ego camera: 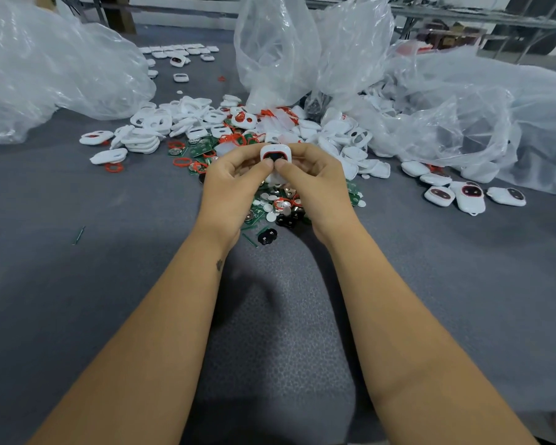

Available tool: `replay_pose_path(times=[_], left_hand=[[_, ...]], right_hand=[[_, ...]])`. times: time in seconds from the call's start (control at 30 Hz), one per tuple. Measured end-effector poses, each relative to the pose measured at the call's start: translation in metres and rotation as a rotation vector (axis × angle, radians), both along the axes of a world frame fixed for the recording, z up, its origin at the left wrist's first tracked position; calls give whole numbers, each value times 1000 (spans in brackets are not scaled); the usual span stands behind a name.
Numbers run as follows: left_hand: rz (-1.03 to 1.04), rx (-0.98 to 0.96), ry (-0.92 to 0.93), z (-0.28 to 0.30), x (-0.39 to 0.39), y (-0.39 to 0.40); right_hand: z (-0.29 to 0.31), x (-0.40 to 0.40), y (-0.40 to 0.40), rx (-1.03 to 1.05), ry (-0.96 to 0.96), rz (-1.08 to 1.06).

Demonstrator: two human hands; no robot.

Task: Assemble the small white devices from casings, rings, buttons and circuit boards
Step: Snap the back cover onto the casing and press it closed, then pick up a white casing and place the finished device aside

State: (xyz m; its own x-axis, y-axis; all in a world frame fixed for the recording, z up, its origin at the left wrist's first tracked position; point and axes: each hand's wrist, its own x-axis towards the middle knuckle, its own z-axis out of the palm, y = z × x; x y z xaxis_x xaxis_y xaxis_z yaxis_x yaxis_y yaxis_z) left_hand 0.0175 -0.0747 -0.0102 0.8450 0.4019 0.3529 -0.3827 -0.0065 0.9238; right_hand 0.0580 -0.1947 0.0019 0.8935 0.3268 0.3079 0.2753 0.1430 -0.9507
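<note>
Risk: uneven thumb pressure could tilt black button inside white casing (275, 155) or pop red ring out of seat; slip would drop part into loose pile of circuit boards (353, 193) below. Left hand (235, 184) and right hand (315, 181) both curl around casing, thumbs pressing its face, grip tight, no slack. Casing held above grey desk (77, 284), near finished devices (469, 195).

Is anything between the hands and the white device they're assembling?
Nothing visible. Both the left hand and right hand already grip the white device, thumbs pressing on its dark button face.
</note>
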Motion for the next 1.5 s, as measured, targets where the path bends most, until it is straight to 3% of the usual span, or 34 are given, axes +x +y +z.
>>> replay_pose_path(times=[0.17, 0.4, 0.53, 0.6, 0.8, 1.07, 1.2, 1.33, 1.5], left_hand=[[51, -60, 83, 5, -3, -14], [-44, -31, 108, 27, -4, -54], [-101, -87, 137, 26, 3, -97], [-140, -94, 170, 23, 4, -118], [-162, -116, 160, 18, -4, -143], [101, -32, 119, 25, -2, -57], [260, 126, 159, 17, -8, 5], [439, 281, 352, 2, -10, 69], [549, 699, 538, -3, 5, 120]], right_hand=[[8, 4, -10, 56, 59, -123], [5, 22, -91, -18, 225, -676], [-2, 19, -141, -554, 265, -922], [-1, 10, -148, -672, 184, -1006], [9, -11, -108, -764, -56, -777], [20, -10, 2, -802, -294, -525], [15, -7, 41, -778, -372, -436], [4, -2, 67, -859, -492, -357], [-7, -3, 75, -931, -635, -279]])
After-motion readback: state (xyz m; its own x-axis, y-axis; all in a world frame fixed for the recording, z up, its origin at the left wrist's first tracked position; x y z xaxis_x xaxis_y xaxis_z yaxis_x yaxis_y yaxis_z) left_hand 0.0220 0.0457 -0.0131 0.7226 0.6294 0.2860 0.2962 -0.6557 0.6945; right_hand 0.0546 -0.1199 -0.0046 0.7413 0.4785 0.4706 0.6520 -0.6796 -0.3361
